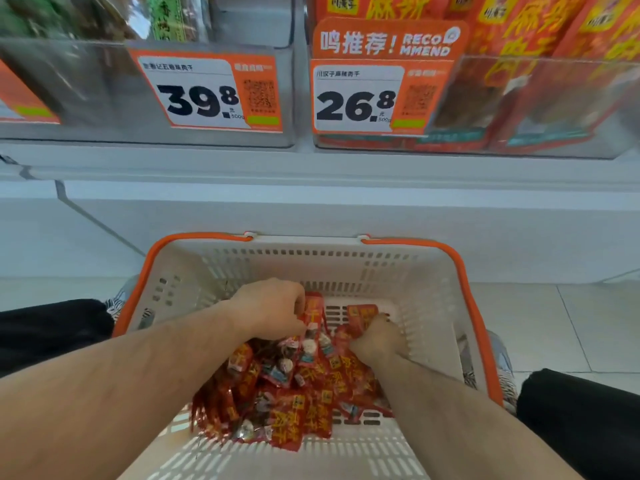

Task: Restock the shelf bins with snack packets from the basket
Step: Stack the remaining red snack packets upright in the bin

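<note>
**Red packets under both my hands, in the basket**

White shelving fills the space above and beyond my hands, carrying two clear shelf bins. The right-hand bin (540, 98), up past my right hand, is packed with tall red and orange packs printed with big yellow characters. Its orange topper (389, 39) reads "RECO MMEND" beside Chinese characters, and the price tag (360, 98) below it shows 26.8, with small print that looks like "500g". The left-hand bin (104, 88), up past my left hand, holds dark green packs, blurred; its price tag (207, 91) shows 39.8. Each tag carries a QR code I cannot read.

Closer to me sits the white slotted basket (408, 282) with orange handles along its rim, and both my forearms reach down into it. A heap of small red snack packets (294, 403) with yellow characters lies on its floor, spreading from between my wrists back toward me.

My left hand (273, 306) is at the far end of the heap, fingers curled down round a bunch of packets, pinching them. My right hand (377, 337), just beside it, is also curled, gripping packets, with one red packet (362, 315) sticking up past its knuckles. Some packets show pale patches with small print too fine to make out.
</note>
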The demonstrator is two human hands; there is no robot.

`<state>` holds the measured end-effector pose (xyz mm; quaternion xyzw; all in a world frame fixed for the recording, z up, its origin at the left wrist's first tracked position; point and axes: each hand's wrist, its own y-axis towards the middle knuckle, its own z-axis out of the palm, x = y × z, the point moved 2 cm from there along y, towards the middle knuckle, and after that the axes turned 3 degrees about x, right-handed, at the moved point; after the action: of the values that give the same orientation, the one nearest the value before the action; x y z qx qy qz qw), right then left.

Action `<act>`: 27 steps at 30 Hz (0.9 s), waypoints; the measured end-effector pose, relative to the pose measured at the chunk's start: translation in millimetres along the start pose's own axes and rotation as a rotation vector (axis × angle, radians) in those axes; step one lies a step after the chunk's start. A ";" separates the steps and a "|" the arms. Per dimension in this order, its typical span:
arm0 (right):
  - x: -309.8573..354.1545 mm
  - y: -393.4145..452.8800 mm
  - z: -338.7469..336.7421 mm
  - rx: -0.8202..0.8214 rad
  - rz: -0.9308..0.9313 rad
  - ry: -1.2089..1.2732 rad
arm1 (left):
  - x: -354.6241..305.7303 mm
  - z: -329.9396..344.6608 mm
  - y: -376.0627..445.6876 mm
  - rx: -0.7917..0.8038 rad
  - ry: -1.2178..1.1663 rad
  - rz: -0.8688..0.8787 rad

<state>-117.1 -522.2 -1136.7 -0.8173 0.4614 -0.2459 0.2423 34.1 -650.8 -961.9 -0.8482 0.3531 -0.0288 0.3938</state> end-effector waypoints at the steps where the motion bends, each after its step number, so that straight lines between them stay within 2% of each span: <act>1: 1.6 -3.2 -3.6 -0.005 0.000 0.023 | -0.3 0.5 -0.2 0.015 -0.014 -0.006; 4: 4.0 -13.7 -13.6 0.003 -0.070 0.086 | -4.0 -2.6 -4.1 0.026 -0.069 -0.008; 6: 0.2 -23.4 -17.9 0.069 -0.107 0.009 | -8.8 -5.9 -8.8 -0.003 -0.086 0.009; 12: -17.4 -17.5 -16.1 0.081 -0.013 -0.042 | -20.5 -5.8 -19.8 -0.079 -0.141 0.066; 16: -9.5 -23.3 -14.8 0.126 -0.003 0.011 | -18.8 1.3 -17.2 -0.025 -0.157 0.071; 21: -7.7 -26.0 -4.2 0.024 0.001 -0.083 | -9.9 4.5 -15.1 0.014 -0.128 0.033; 27: -1.8 -41.8 -26.0 0.003 -0.169 -0.234 | -10.9 6.3 -17.7 0.055 -0.129 -0.010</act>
<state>-107.6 -505.9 -1091.2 -0.8758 0.3592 -0.1692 0.2743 38.2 -632.2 -951.6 -0.8388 0.3218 0.0143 0.4389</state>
